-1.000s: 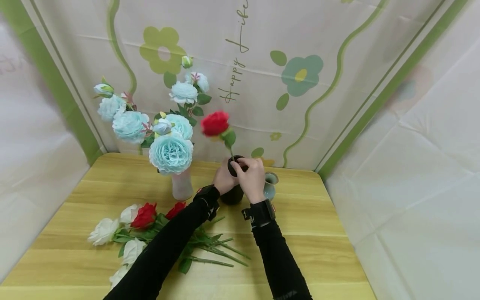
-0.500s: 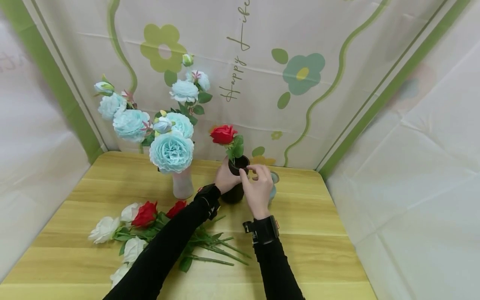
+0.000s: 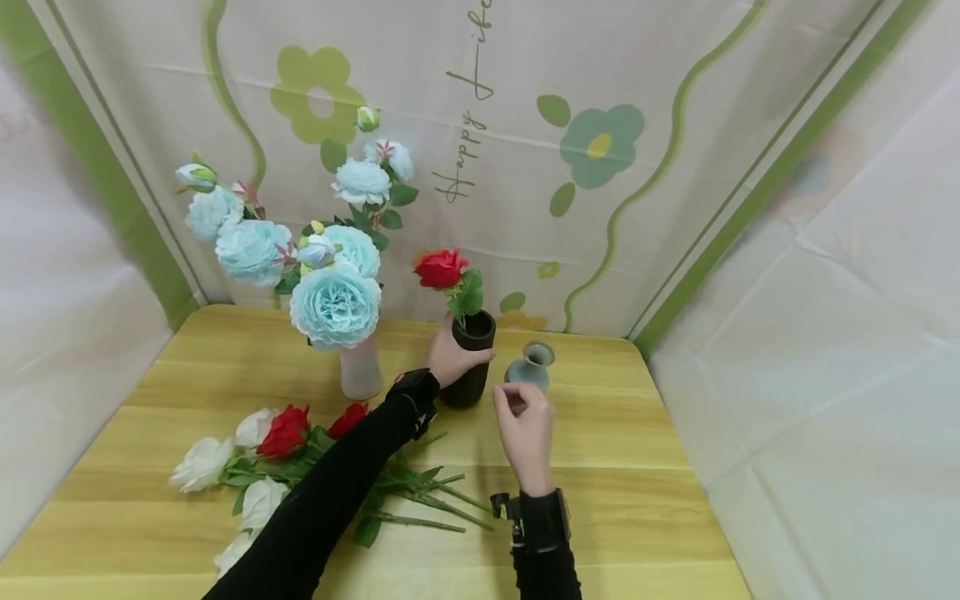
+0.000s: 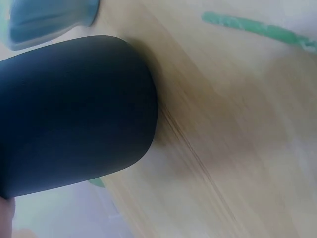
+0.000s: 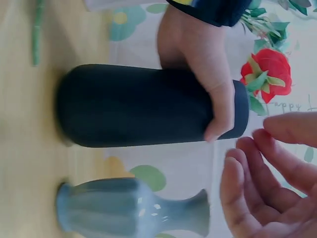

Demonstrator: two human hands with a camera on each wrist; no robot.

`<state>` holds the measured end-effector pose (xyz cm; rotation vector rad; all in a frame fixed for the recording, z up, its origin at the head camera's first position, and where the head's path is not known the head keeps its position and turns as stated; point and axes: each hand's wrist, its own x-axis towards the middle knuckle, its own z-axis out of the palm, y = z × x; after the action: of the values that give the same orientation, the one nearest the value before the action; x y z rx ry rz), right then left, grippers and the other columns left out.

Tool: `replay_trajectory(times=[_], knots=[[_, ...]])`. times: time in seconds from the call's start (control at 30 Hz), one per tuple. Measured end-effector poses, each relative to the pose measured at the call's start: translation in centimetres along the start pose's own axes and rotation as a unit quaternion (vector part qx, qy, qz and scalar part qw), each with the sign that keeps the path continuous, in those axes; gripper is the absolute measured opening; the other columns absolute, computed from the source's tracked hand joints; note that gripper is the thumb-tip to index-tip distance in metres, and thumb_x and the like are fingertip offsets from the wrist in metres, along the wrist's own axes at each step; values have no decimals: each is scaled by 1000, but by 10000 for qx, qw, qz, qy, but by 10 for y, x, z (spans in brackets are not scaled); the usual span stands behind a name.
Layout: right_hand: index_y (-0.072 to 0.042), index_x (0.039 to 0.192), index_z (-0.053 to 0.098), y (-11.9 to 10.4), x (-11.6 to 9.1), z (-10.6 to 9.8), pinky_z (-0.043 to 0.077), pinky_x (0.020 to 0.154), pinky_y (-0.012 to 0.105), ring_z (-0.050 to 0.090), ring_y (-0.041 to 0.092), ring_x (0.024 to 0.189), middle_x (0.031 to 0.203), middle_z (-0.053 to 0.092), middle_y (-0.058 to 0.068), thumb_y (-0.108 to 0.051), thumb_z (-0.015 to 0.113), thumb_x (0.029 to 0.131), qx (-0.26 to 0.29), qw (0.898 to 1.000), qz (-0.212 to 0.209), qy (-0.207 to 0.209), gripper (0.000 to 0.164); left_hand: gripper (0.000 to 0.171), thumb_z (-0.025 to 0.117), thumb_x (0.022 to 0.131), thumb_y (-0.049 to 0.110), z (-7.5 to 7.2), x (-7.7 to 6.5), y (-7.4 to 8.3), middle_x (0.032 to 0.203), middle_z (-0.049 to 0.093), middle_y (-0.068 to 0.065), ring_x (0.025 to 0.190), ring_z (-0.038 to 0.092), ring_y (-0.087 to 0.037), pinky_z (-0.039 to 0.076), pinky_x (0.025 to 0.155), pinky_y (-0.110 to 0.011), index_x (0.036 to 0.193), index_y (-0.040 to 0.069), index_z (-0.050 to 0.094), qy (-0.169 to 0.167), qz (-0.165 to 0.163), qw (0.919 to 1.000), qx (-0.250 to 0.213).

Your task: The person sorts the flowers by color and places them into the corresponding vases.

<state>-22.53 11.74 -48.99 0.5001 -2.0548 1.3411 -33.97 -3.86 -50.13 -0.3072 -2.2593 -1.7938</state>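
My left hand (image 3: 450,358) grips the upper part of a dark, upright vase (image 3: 468,387) near the table's back. A red rose (image 3: 440,268) stands in this vase, leaning left, its lower stem hidden inside. In the right wrist view the left thumb crosses the dark vase (image 5: 133,106) just below its rim. My right hand (image 3: 528,433) hovers to the front right, fingers loosely bent and holding nothing; the right wrist view shows the same fingers (image 5: 240,186) apart from the vase. The dark vase's lower body (image 4: 74,114) fills much of the left wrist view.
A blue-grey vase (image 3: 528,373) stands just beyond my right hand. Left of the dark vase, a pale vase (image 3: 361,368) holds light-blue flowers (image 3: 335,305). White roses (image 3: 202,464) and red roses (image 3: 285,432) lie on the wooden table (image 3: 615,517), partly under my left arm.
The red rose has dropped lower into the dark vase, and my right hand has let go of it and drawn back toward the front right. My left hand keeps its grip.
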Motion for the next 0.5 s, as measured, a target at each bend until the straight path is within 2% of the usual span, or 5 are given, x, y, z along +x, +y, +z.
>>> replay_trajectory(times=[0.13,0.17,0.3,0.4,0.5], knots=[[-10,92,74,-1,-14,-3,53,55,35,60,11,67,81,66,-2,-23,64,99,-222,9945,388,-948,18,89,88,74,22,2,-1,0,129,55,-8,115,54,-22,43,101,-37,146,13,37,88,30,9998,153],[-10,88,73,-15,-13,-6,52,52,36,59,11,64,78,65,-3,-21,66,97,-467,9893,567,-1261,16,89,87,75,23,3,-1,0,130,54,-8,115,54,-22,43,101,-37,146,13,36,111,15,9997,195],[-11,83,73,-22,-16,-1,49,54,29,55,7,59,71,61,-7,-14,68,94,-1099,9593,919,-2436,13,89,86,76,25,6,-2,1,133,53,-8,117,53,-23,42,102,-37,148,14,35,190,-16,9992,357],[-13,73,70,-24,-21,7,44,50,24,49,5,53,62,55,-10,-11,70,91,-1548,9384,838,-2973,19,88,86,75,25,7,-2,0,133,53,-8,117,53,-24,41,103,-38,147,13,37,264,-17,9990,374],[-16,64,64,-25,-28,18,40,48,23,45,4,50,57,50,-12,-9,73,89,-1907,9226,694,-3281,28,88,86,75,24,7,-2,0,132,54,-8,117,53,-23,41,103,-36,147,13,37,273,-25,9989,380]])
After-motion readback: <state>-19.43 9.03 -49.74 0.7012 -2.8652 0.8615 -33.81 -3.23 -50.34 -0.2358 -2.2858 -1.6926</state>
